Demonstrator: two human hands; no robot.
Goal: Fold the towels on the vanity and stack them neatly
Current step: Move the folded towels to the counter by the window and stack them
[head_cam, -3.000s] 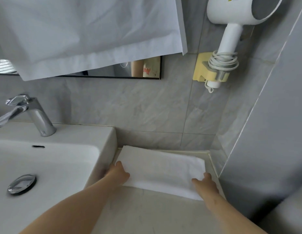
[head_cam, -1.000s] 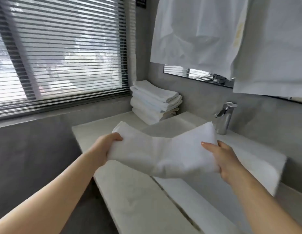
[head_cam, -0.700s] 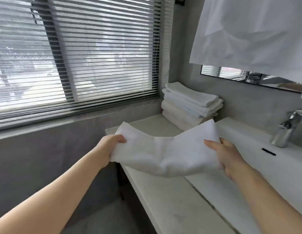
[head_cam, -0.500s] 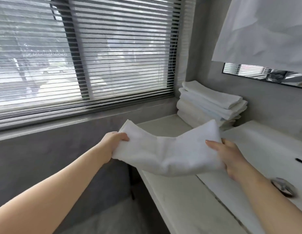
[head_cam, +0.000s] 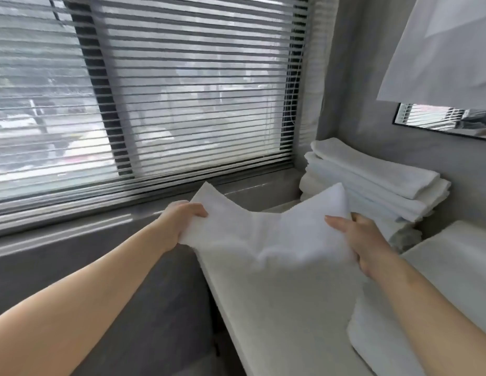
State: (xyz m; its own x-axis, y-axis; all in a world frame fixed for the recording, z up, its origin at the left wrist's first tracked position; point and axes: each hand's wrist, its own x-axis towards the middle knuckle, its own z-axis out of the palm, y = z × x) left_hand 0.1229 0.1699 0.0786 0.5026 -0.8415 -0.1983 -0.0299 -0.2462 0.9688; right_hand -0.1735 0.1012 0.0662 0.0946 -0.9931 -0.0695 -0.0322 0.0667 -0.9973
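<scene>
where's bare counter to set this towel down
Bare countertop lies under the held towel, between its open left edge and the raised basin. The far corner is crowded: the towel stack fills it.

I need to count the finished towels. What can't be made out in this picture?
Head view:
- Towel stack: its near lower corner is hidden behind the held towel, so no sure count.
- White bundle, lower right: partly covered by the right forearm, cut by the bottom edge.
- Left hand and right hand: most fingers hidden under the held towel.
</scene>
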